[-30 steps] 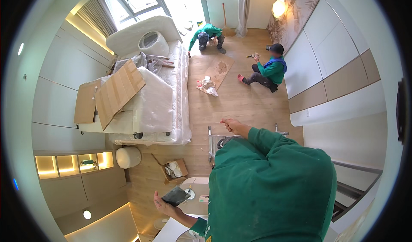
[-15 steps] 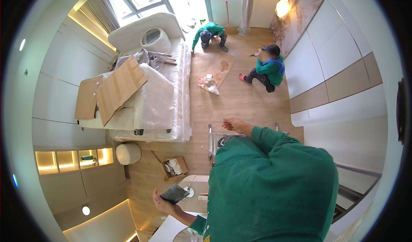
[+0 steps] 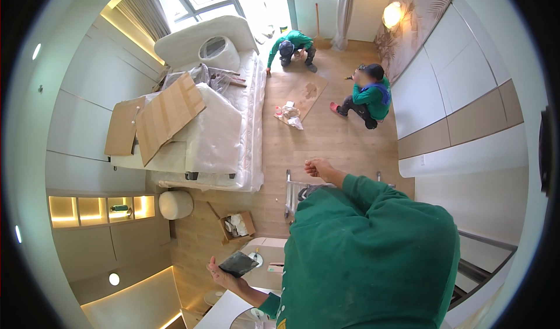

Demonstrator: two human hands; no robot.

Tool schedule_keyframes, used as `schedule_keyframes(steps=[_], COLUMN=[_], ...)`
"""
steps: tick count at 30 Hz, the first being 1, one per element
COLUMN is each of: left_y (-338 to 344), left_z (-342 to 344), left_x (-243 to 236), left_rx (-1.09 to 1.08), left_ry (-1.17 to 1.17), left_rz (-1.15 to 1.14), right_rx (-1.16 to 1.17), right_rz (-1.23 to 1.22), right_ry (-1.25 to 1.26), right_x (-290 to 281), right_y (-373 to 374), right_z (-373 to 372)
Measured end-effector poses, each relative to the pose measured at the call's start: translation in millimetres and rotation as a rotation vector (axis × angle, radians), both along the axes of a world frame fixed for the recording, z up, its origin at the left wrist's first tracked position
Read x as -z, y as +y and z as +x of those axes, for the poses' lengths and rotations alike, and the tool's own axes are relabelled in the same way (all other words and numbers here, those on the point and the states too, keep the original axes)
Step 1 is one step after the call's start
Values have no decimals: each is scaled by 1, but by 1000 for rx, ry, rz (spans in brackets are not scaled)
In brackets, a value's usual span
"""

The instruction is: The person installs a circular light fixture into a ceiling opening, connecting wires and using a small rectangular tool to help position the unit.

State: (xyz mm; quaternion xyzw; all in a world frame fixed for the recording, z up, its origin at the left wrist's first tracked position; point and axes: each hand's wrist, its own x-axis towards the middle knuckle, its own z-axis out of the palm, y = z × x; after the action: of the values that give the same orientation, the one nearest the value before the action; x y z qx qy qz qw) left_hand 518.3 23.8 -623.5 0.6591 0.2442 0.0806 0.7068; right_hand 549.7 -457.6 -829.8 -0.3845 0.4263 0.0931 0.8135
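Observation:
My left hand (image 3: pixel 226 277) is low on the left, gripping a flat, dark grey rectangular piece (image 3: pixel 239 263) by its edge; its exact kind does not show. Below that piece stands a pale table (image 3: pixel 271 276) with a small white round item (image 3: pixel 255 259) on it. My right hand (image 3: pixel 318 167) reaches ahead above the wood floor (image 3: pixel 286 145), its fingers curled together. Whatever lies between them, if anything, is too small to make out. Under my right forearm is a metal ladder-like frame (image 3: pixel 288 195), partly hidden by my green sleeve (image 3: pixel 373 197).
A plastic-wrapped bed (image 3: pixel 251 154) at the left carries cardboard sheets (image 3: pixel 169 119). An open carton (image 3: pixel 238 227) and a round white stool (image 3: pixel 175 204) are nearby. Two people in green, one crouching (image 3: pixel 291 43) and one squatting (image 3: pixel 370 98), flank a board (image 3: pixel 303 98) holding crumpled wrapping.
The view has shifted slightly, so the room appears a little farther right. Both my hands keep nearly the same pose, and the dark piece stays in my left hand.

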Motion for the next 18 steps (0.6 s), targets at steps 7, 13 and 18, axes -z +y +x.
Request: schedule_keyframes(steps=[7,13,18], left_y=[-3,-15,-8], left_z=[0,2,1], left_x=[1,-13,-6], left_rx=[-18,-6,13], left_ry=[21,39,1], left_rz=[10,14,7], right_rx=[-75,-92,-167], right_rz=[-72,-115,-66], right_ry=[-12,-86,-70], right_x=[4,6,-6], right_y=[-1,1,-2], right_z=[-4,-3,-2])
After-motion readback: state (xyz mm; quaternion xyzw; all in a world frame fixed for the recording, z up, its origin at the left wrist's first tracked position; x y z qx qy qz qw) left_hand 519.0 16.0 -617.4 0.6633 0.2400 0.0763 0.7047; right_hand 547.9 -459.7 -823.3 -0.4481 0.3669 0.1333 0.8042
